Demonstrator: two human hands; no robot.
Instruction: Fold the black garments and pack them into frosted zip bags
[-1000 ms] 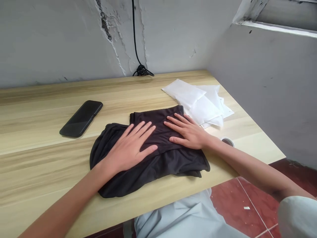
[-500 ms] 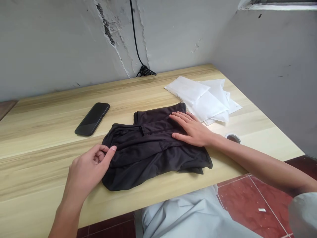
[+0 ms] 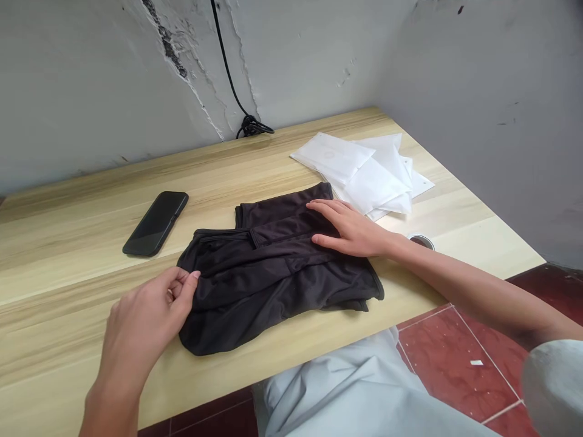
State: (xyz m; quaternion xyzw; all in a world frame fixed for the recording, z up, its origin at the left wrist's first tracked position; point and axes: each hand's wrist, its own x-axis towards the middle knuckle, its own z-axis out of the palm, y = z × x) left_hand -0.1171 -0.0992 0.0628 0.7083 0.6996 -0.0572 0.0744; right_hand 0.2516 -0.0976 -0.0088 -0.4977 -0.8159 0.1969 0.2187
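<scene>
A black garment (image 3: 277, 270) lies partly folded near the front edge of a light wooden table (image 3: 68, 261). My right hand (image 3: 350, 229) rests flat on the garment's upper right part, fingers stretched out and pointing left. My left hand (image 3: 146, 315) is at the garment's left edge, thumb and fingers curled and pinching the black fabric there.
A black phone (image 3: 155, 222) lies face up left of the garment. A pile of white plastic bags (image 3: 364, 173) sits at the back right. A cable hole (image 3: 421, 241) is by my right wrist. A black cable (image 3: 248, 126) hangs down the cracked wall.
My left hand left the top of the garment, moved to its left edge and pinched the fabric. The right hand stayed flat. The view shifted a little.
</scene>
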